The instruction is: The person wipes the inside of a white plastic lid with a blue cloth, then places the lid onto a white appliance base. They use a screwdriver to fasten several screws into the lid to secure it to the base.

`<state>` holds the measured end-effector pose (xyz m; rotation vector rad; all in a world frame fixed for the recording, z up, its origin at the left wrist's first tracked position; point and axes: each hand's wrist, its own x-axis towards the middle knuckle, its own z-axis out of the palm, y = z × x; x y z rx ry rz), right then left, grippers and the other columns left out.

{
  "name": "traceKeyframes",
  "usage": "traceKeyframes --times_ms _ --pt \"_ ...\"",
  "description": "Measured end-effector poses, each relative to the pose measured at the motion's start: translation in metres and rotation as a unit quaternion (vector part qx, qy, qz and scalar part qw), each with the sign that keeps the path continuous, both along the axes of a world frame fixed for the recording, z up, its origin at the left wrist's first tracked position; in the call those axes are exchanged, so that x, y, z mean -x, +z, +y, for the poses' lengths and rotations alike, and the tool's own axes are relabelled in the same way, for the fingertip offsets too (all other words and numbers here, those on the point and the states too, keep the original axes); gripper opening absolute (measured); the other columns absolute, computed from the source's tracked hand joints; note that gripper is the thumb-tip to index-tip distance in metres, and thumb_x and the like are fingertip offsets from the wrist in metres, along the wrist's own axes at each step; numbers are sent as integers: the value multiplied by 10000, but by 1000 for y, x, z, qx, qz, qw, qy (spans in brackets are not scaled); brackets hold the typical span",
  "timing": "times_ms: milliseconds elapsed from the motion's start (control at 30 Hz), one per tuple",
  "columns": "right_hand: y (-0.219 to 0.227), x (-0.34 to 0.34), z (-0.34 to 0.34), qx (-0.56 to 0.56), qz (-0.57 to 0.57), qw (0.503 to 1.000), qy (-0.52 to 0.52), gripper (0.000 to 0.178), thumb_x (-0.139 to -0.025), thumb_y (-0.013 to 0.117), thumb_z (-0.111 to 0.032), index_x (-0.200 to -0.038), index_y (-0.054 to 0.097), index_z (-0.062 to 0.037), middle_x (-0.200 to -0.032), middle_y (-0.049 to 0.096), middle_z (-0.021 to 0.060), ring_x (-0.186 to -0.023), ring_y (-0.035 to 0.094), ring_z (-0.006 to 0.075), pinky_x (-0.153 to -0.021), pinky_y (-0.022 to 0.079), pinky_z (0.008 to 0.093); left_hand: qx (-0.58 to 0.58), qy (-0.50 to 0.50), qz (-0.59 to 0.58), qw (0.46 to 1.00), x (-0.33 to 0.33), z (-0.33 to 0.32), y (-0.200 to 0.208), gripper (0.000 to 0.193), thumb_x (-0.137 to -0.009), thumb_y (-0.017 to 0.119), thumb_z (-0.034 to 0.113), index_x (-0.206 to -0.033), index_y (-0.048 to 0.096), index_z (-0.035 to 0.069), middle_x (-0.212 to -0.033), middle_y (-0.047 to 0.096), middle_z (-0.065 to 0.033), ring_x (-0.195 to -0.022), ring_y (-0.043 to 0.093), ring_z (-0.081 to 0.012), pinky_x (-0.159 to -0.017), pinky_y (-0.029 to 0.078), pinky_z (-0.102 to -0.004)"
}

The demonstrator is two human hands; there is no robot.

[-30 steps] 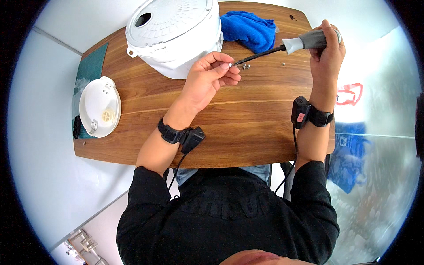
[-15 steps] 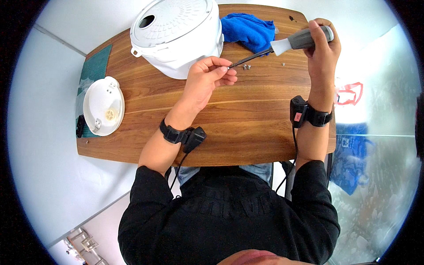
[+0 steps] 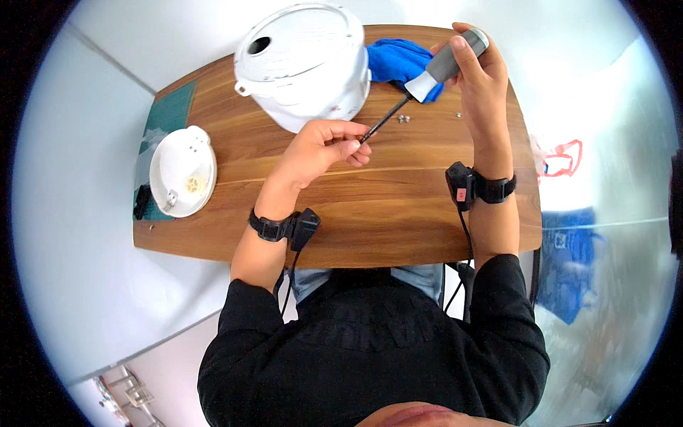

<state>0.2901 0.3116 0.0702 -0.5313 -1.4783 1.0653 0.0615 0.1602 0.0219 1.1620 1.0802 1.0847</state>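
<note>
My right hand (image 3: 485,89), raised over the table's far right, is wrapped around the grey handle of a screwdriver (image 3: 442,62). Its dark shaft slants down and left to my left hand (image 3: 316,153), whose thumb and fingers pinch the tip. Whether a screw sits at that tip is hidden by the fingers. Just beyond my left hand stands a rounded white appliance (image 3: 306,85) with a dark round hole in its top face. Several small screws (image 3: 404,119) lie on the wood below the shaft, and a single screw (image 3: 458,114) lies nearer my right forearm.
A blue cloth (image 3: 395,60) lies beside the appliance. At the left, a white round cover (image 3: 162,160) holds a cream round piece (image 3: 193,185) and rests partly on a green mat (image 3: 171,110). Cables hang from both wrist straps. The table's (image 3: 398,235) near edge faces my body.
My right hand has shifted left and the screwdriver now tilts more steeply, its tip a little lower. My left hand still pinches the tip. The whole view has shifted slightly.
</note>
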Motion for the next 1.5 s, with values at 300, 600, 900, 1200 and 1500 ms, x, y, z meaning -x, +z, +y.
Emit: traceKeyframes --times_ms 300,600,900,1200,1500 --pt "65 73 -25 25 -6 994 107 403 -957 728 -180 -1250 573 48 -912 681 76 -781 637 113 -647 523 264 -101 107 221 964 19 -34 39 227 -917 717 -11 -1142 743 -7 -892 748 -42 -806 654 -82 -747 534 -250" --pt "129 158 -30 -57 -21 985 159 394 -966 715 -238 -1165 577 72 -874 657 74 -746 595 118 -615 486 282 -209 264 247 909 77 -13 63 216 -860 805 55 -1075 782 42 -876 782 -33 -761 639 -65 -704 499 -243" --pt "139 193 -22 -149 -36 982 111 267 -949 725 -220 -980 663 37 -741 648 40 -646 567 99 -566 459 288 -230 262 229 909 105 28 62 230 -871 787 15 -1097 759 -15 -976 792 -95 -891 723 -118 -802 562 -251" --pt "131 205 -33 -149 -27 980 131 277 -952 723 -213 -1047 662 40 -779 673 50 -666 589 100 -584 483 277 -229 252 229 912 114 20 57 256 -870 800 86 -1115 779 14 -993 796 -71 -884 717 -115 -800 558 -263" --pt "127 198 -29 -141 -57 982 112 308 -961 724 -221 -1113 657 39 -853 684 60 -756 607 109 -660 505 288 -239 239 238 910 114 25 53 223 -857 813 82 -1073 790 30 -944 798 -56 -836 701 -103 -777 555 -259"
